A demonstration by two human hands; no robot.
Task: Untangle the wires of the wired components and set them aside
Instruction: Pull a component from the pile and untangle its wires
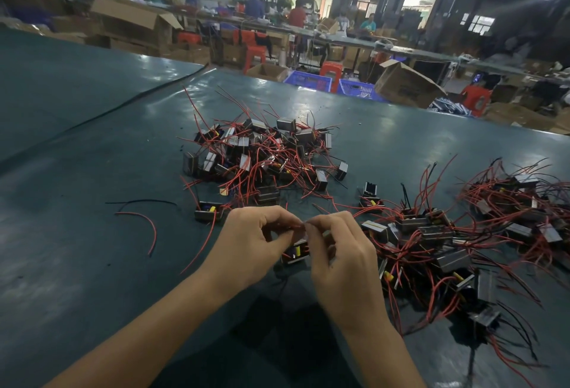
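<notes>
A tangled heap of small wired components (pixel 262 153) with red and black leads lies in the middle of the dark green table (pixel 77 264). A second spread of components (pixel 447 242) lies to the right. My left hand (pixel 246 245) and my right hand (pixel 342 258) meet just above the table, fingertips pinching a thin red wire between them. Below the fingers hangs one component (pixel 296 252) with a yellow part, partly hidden by both hands.
A loose red wire (pixel 148 227) and a black wire (pixel 138 201) lie on the table at the left. A single component (pixel 208 211) sits just left of my left hand. Cardboard boxes, blue crates, red stools and seated workers fill the background beyond the table's far edge.
</notes>
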